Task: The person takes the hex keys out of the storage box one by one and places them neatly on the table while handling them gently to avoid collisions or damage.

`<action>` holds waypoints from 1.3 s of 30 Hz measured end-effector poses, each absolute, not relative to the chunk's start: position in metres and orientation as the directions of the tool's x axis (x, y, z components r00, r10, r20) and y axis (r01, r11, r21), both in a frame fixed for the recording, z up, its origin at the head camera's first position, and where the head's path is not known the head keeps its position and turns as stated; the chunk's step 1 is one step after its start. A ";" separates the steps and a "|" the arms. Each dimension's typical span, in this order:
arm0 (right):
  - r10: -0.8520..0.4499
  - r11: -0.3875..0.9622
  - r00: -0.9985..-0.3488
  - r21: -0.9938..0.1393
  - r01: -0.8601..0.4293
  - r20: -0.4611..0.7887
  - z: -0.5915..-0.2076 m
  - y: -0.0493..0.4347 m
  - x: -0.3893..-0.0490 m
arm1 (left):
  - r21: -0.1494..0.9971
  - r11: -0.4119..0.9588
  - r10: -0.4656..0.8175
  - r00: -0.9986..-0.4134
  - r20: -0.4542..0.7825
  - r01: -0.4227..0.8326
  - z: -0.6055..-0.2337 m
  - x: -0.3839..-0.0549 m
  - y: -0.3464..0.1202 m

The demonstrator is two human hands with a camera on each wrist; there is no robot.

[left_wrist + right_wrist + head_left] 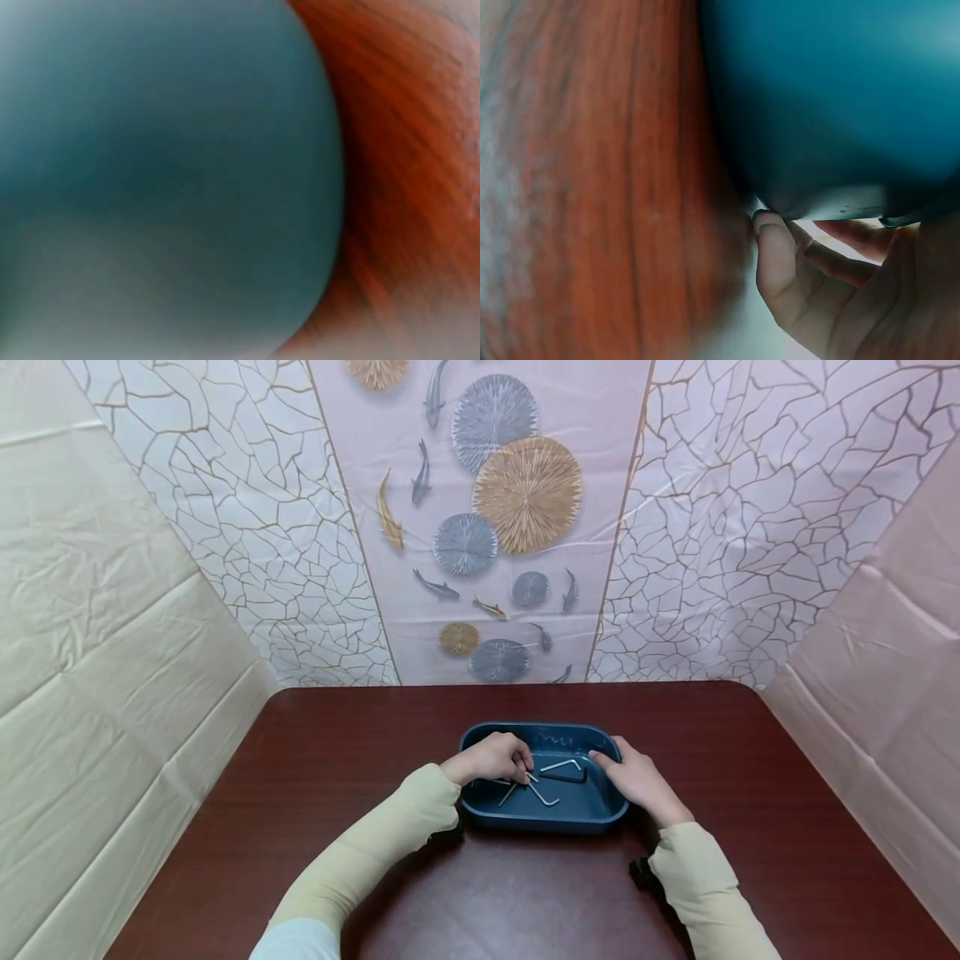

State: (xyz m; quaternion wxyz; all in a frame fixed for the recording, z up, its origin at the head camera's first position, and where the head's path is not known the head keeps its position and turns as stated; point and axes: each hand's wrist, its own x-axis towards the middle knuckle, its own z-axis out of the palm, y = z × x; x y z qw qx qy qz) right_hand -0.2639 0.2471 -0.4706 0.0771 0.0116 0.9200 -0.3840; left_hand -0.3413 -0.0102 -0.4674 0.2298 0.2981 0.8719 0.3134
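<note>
Blue and round-cornered, the tray point(540, 821) sat on the table point(337, 743) with its long sides running left to right, and bent metal keys point(562, 777) lay loose on its floor. The left hand point(491, 756) reached in over the tray's left end, its fingers curled downward with the tips close together among the keys; whether they pinched one could not be told. A silver key point(539, 793) lay just beside those fingertips, its long shaft slanting away toward the right and the tray's near side, bend at the far end, so the left hand was the nearer one and met the straight end. A gold-coloured key point(508, 795) slanted the opposite way, down to the left. A black key point(555, 776) and another silver key point(559, 766) lay farther right, between the hands, their bends toward the right hand point(637, 777). That hand's fingers gripped the tray's right end, thumb over the rim, probably steadying it.
</note>
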 end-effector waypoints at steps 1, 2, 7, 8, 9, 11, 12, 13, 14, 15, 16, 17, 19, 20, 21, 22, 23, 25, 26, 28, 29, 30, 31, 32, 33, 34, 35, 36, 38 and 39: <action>-0.037 0.705 -0.988 -0.704 0.080 -0.150 -0.471 0.247 -0.264 | 0.681 0.627 0.663 -0.717 -0.213 0.377 -0.467 -0.341 -0.010; -0.037 0.707 -0.988 -0.703 0.079 -0.149 -0.471 0.247 -0.265 | 0.679 0.629 0.663 -0.718 -0.213 0.379 -0.467 -0.342 -0.010; -0.040 0.709 -0.989 -0.702 0.071 -0.141 -0.473 0.248 -0.266 | 0.675 0.632 0.659 -0.722 -0.211 0.380 -0.469 -0.342 -0.010; -0.041 0.709 -0.989 -0.702 0.069 -0.139 -0.473 0.248 -0.266 | 0.675 0.631 0.660 -0.722 -0.209 0.381 -0.470 -0.342 -0.010; -0.041 0.708 -0.990 -0.703 0.068 -0.138 -0.473 0.248 -0.266 | 0.676 0.631 0.660 -0.722 -0.208 0.381 -0.470 -0.342 -0.010; -0.043 0.707 -0.990 -0.704 0.067 -0.137 -0.473 0.248 -0.266 | 0.678 0.628 0.660 -0.722 -0.206 0.381 -0.470 -0.342 -0.010; -0.043 0.709 -0.990 -0.702 0.065 -0.135 -0.473 0.248 -0.265 | 0.680 0.628 0.660 -0.722 -0.206 0.380 -0.469 -0.342 -0.010; -0.043 0.710 -0.990 -0.701 0.063 -0.133 -0.472 0.248 -0.265 | 0.681 0.627 0.661 -0.722 -0.207 0.379 -0.469 -0.342 -0.011; -0.045 0.709 -0.990 -0.703 0.064 -0.135 -0.472 0.247 -0.265 | 0.681 0.627 0.661 -0.721 -0.208 0.378 -0.468 -0.342 -0.011; -0.046 0.709 -0.990 -0.703 0.064 -0.136 -0.471 0.247 -0.264 | 0.682 0.627 0.660 -0.721 -0.208 0.377 -0.468 -0.341 -0.011; -0.049 0.709 -0.989 -0.702 0.062 -0.137 -0.470 0.247 -0.264 | 0.685 0.623 0.662 -0.720 -0.206 0.377 -0.468 -0.341 -0.012; -0.048 0.709 -0.989 -0.702 0.063 -0.138 -0.470 0.247 -0.263 | 0.687 0.620 0.664 -0.719 -0.204 0.378 -0.467 -0.341 -0.012; -0.051 0.706 -0.989 -0.705 0.065 -0.141 -0.469 0.246 -0.263 | 0.690 0.614 0.667 -0.719 -0.194 0.384 -0.467 -0.341 -0.013; -0.053 0.704 -0.988 -0.707 0.064 -0.142 -0.470 0.246 -0.263 | 0.690 0.611 0.669 -0.720 -0.186 0.389 -0.467 -0.341 -0.013; -0.052 0.707 -0.989 -0.704 0.061 -0.138 -0.470 0.246 -0.263 | 0.692 0.608 0.669 -0.721 -0.181 0.390 -0.466 -0.341 -0.013; -0.052 0.708 -0.989 -0.704 0.060 -0.137 -0.470 0.247 -0.263 | 0.694 0.603 0.671 -0.721 -0.174 0.393 -0.465 -0.341 -0.013; -0.051 0.708 -0.989 -0.704 0.061 -0.137 -0.471 0.247 -0.264 | 0.696 0.601 0.670 -0.722 -0.172 0.392 -0.464 -0.341 -0.013; -0.053 0.710 -0.989 -0.701 0.059 -0.137 -0.472 0.248 -0.264 | 0.705 0.594 0.670 -0.724 -0.166 0.388 -0.462 -0.341 -0.012; -0.053 0.712 -0.989 -0.699 0.059 -0.137 -0.472 0.248 -0.264 | 0.712 0.589 0.670 -0.724 -0.165 0.383 -0.460 -0.340 -0.012; -0.049 0.709 -0.988 -0.702 0.066 -0.143 -0.472 0.247 -0.264 | 0.725 0.578 0.672 -0.723 -0.161 0.376 -0.454 -0.339 -0.013; -0.049 0.706 -0.988 -0.705 0.070 -0.148 -0.472 0.247 -0.264 | 0.730 0.571 0.674 -0.722 -0.156 0.374 -0.452 -0.339 -0.013; -0.049 0.704 -0.988 -0.707 0.072 -0.150 -0.472 0.247 -0.264 | 0.735 0.565 0.675 -0.723 -0.150 0.375 -0.450 -0.339 -0.013; -0.049 0.701 -0.987 -0.709 0.075 -0.152 -0.472 0.247 -0.264 | 0.740 0.558 0.676 -0.723 -0.143 0.375 -0.447 -0.338 -0.013; -0.049 0.701 -0.987 -0.709 0.074 -0.152 -0.472 0.246 -0.264 | 0.743 0.554 0.675 -0.725 -0.137 0.376 -0.445 -0.338 -0.014; -0.050 0.701 -0.987 -0.709 0.074 -0.152 -0.472 0.246 -0.264 | 0.744 0.550 0.674 -0.727 -0.129 0.378 -0.443 -0.338 -0.014; -0.051 0.702 -0.987 -0.709 0.073 -0.153 -0.472 0.246 -0.264 | 0.744 0.547 0.674 -0.729 -0.121 0.383 -0.441 -0.338 -0.014; -0.052 0.702 -0.987 -0.709 0.072 -0.152 -0.471 0.246 -0.263 | 0.747 0.541 0.675 -0.730 -0.112 0.386 -0.439 -0.338 -0.015; -0.054 0.705 -0.987 -0.706 0.069 -0.150 -0.471 0.246 -0.264 | 0.751 0.537 0.673 -0.732 -0.106 0.385 -0.438 -0.338 -0.016; -0.055 0.708 -0.988 -0.703 0.065 -0.146 -0.470 0.246 -0.263 | 0.756 0.526 0.673 -0.734 -0.092 0.389 -0.435 -0.338 -0.017; -0.054 0.708 -0.988 -0.703 0.065 -0.146 -0.470 0.245 -0.263 | 0.758 0.521 0.674 -0.734 -0.084 0.392 -0.433 -0.339 -0.018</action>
